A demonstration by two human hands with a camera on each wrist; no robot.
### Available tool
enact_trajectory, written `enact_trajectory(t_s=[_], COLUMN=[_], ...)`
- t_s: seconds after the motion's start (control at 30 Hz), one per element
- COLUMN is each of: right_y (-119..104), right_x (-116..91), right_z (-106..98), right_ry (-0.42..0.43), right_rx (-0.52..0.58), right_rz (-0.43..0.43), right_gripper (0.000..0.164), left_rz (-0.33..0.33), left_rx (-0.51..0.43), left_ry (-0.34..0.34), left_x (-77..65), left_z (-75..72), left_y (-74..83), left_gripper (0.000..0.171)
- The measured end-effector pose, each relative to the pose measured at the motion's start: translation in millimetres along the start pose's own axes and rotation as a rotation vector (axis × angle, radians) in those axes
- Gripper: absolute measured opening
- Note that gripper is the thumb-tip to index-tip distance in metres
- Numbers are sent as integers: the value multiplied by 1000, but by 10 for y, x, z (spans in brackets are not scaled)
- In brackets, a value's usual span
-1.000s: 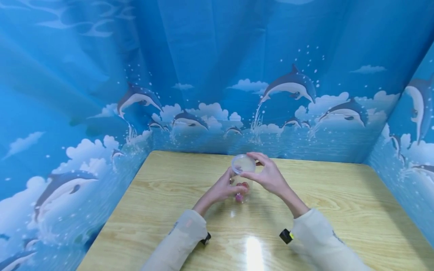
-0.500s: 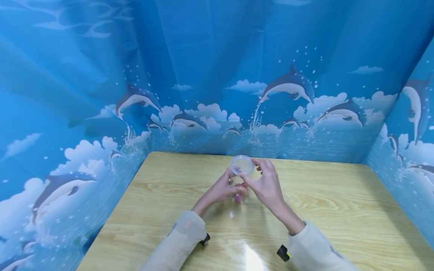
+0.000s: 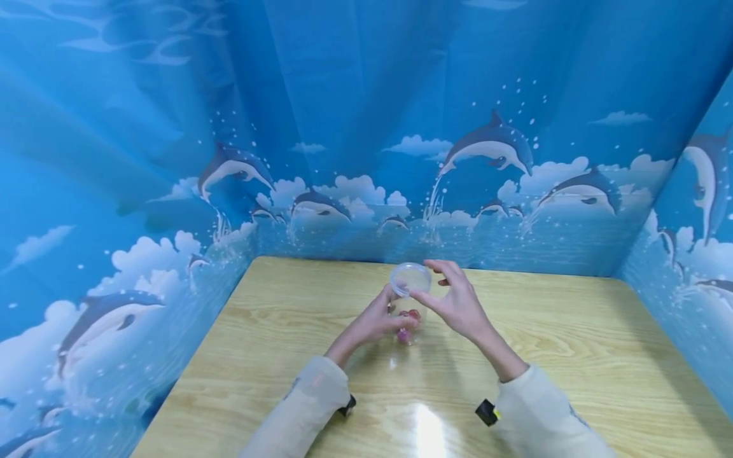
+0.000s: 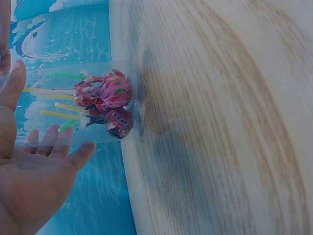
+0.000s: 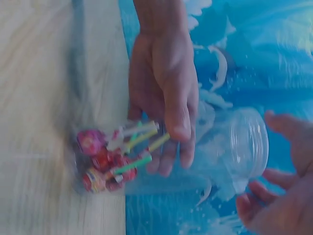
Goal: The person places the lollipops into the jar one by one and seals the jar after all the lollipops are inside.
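Observation:
A clear plastic jar (image 5: 171, 187) stands on the table, with several wrapped lollipops (image 4: 117, 90) inside, heads at the bottom and coloured sticks upward. My left hand (image 3: 378, 319) grips the jar around its side, thumb across the near face. At the top is a clear round lid (image 3: 411, 278), its ridged rim showing in the right wrist view. My right hand (image 3: 458, 305) pinches around this lid, thumb on the near side and index finger at the far edge. In the right wrist view the right hand's other fingers (image 5: 249, 203) are curled beside the jar's neck.
The wood-grain table (image 3: 544, 343) reaches back to a blue dolphin-print curtain (image 3: 355, 127), which also encloses the left and right sides. A black wrist device (image 3: 487, 412) sits under the right sleeve.
My right hand turned around the lid and has now swung back, its index finger again at the far edge. The left hand keeps holding the jar in the same place.

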State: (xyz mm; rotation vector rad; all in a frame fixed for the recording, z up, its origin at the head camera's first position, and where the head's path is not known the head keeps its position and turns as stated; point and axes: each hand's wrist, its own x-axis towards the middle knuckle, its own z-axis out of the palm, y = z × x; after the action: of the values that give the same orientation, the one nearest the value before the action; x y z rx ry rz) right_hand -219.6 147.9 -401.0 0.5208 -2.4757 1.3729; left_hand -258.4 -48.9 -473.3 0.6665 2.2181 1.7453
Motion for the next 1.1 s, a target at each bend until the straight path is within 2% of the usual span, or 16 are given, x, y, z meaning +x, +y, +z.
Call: enact_trajectory(t_s=[0.13, 0.23, 0.4, 0.53, 0.63, 0.77, 0.97, 1.1], right_y=[83, 129, 186, 218, 214, 174, 57, -27], right_x=[104, 151, 146, 98, 60, 18, -55, -95], right_z=[-76, -104, -104, -89, -72, -8, 155, 225], right_ry=[-177, -273, -309, -280, -234, -132, 60, 145], right_rx=[58, 97, 119, 137, 149, 136, 119, 77], right_rz=[21, 3, -37, -41, -14, 33, 60, 81], right_gripper=[72, 71, 65, 65, 64, 65, 69, 69], left_rz=[-14, -10, -11, -36, -42, -32, -19, -27], left_rx=[2, 6, 17, 23, 18, 16, 25, 36], left_ry=[-11, -19, -18, -5, -4, 0, 15, 17], left_x=[-1, 0, 10, 7, 8, 6, -13, -18], left_z=[5, 7, 16, 20, 22, 24, 17, 11], left_y=[18, 25, 16, 13, 9, 6, 10, 5], left_gripper=[95, 95, 94, 95, 94, 93, 91, 92])
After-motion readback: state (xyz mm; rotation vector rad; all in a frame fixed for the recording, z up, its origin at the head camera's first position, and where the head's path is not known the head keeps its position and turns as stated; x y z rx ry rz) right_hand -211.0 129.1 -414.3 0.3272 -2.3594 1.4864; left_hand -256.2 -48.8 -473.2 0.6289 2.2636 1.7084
